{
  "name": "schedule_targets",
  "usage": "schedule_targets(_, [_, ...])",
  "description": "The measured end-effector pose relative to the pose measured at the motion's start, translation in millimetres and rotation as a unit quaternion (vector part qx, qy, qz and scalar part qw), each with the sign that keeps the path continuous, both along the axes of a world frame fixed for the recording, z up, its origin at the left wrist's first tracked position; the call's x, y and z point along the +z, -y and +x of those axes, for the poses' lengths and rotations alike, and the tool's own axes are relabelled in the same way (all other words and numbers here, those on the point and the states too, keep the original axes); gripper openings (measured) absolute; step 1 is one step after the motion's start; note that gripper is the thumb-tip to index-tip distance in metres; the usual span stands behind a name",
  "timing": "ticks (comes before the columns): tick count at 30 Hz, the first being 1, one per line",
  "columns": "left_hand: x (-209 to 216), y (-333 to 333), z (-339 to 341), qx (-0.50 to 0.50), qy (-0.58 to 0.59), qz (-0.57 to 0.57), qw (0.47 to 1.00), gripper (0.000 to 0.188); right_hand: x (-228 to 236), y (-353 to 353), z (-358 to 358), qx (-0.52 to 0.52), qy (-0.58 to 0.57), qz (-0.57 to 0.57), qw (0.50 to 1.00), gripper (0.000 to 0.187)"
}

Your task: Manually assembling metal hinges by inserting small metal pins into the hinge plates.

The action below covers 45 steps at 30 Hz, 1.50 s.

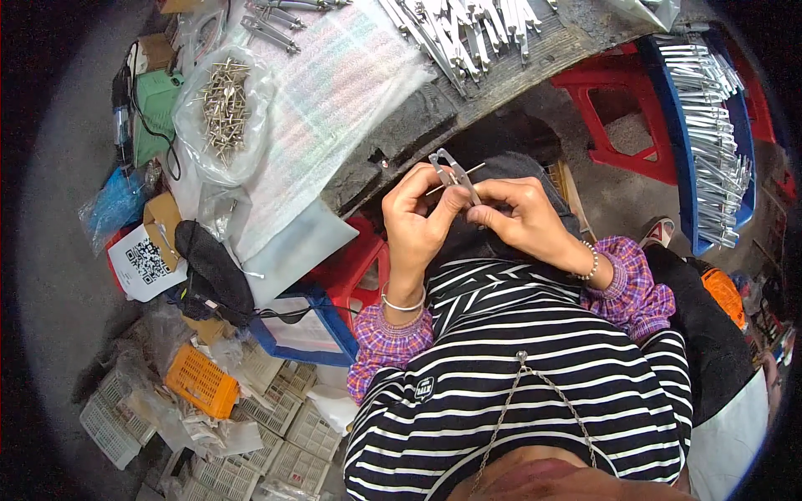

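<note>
Over my lap, just off the table's near edge, my left hand (419, 213) pinches a metal part of flat, grey arms (449, 164) between thumb and fingers. A thin metal pin (475, 169) sticks out crosswise from it. My right hand (528, 219) is closed on the lower end of the same part, its thumb and fingertips close to my left thumb. The fingers partly hide where the arms and pin meet. On the table to the left, a clear plastic bag (188, 138) lies spread around a heap of small metal pins (224, 104).
Long silver metal strips (480, 29) lie piled on the worn table (393, 138), with several metal assemblies (271, 32) farther left. A blue crate (687, 179) full of strips stands right, near a red stool (626, 79). Crates, including an orange one (200, 382), lie lower left.
</note>
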<state>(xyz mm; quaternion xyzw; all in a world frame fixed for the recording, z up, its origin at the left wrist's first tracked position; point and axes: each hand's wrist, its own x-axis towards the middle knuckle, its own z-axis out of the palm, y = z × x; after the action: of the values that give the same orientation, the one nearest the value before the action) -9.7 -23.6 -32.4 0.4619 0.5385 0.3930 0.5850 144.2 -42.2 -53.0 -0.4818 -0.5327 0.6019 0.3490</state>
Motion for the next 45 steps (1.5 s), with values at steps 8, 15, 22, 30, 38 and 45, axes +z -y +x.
schedule_targets(8, [-15.6,1.6,-22.4,-0.069,-0.165,0.07,0.981,0.012,5.0,0.5,-1.3,0.016,-0.002,0.015,1.0,0.017])
schedule_targets(15, [-2.4,-2.1,-13.0,0.001,-0.12,0.083,0.989,0.015,6.6,0.9,-4.4,0.012,0.011,0.008,1.0,0.018])
schedule_targets(22, [64.6,4.4,-25.2,0.017,-0.159,0.107,0.981,0.01,-14.3,2.7,4.6,0.006,-0.025,-0.032,0.999,0.014])
schedule_targets(30, [70.0,-0.4,-20.4,-0.162,-0.032,0.122,0.979,0.009,-2.8,10.9,6.9,-0.023,-0.055,-0.028,0.998,0.016])
schedule_targets(38, [85.7,-23.2,-52.6,-0.263,0.066,0.152,0.951,0.008,-6.0,8.7,9.9,-0.02,-0.071,-0.034,0.997,0.016])
schedule_targets(45, [95.6,-36.3,-69.3,-0.352,0.157,0.178,0.905,0.007,-19.4,11.9,13.3,-0.055,-0.076,-0.059,0.994,0.018])
